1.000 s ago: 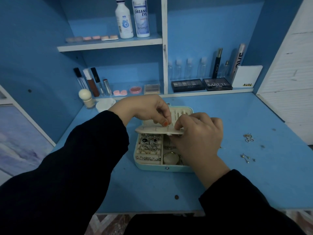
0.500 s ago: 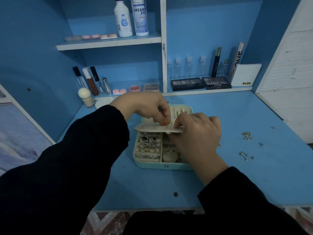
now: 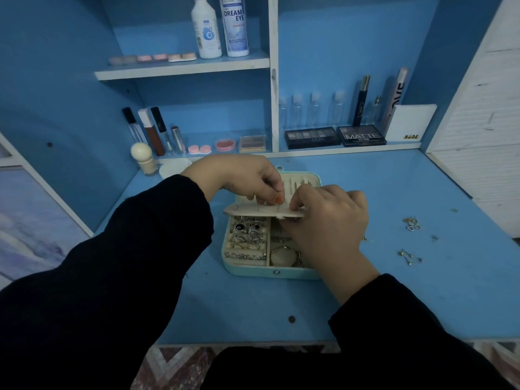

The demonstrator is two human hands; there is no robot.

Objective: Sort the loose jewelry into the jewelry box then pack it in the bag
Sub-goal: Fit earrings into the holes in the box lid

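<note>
Two black sleeves (image 3: 112,277) reach in from the near edge over a blue desk (image 3: 422,299). Just past them, mid-desk, sits the jewelry box (image 3: 253,273), pale green and open. Its left compartment is packed with rings (image 3: 249,233), and a round bangle (image 3: 282,256) lies in the right one.

The right hand (image 3: 329,220) covers the right side of the box. Its fingers are curled round the right end of a cream flap (image 3: 253,212), which it holds level above the compartments. The left hand (image 3: 242,175) comes in from the far left, thumb and fingertips pinched together on the flap's far edge. Whether a small piece sits between them is too fine to tell. Behind the flap the lid (image 3: 306,180) lies open.

To the right, well apart from the box, loose jewelry rests on the desk in two small clusters, one nearer (image 3: 406,256) and one farther (image 3: 411,223).

At the back, shelves hold lip gloss tubes (image 3: 152,130), eyeshadow palettes (image 3: 312,137) and, higher up, two white bottles (image 3: 206,29).
</note>
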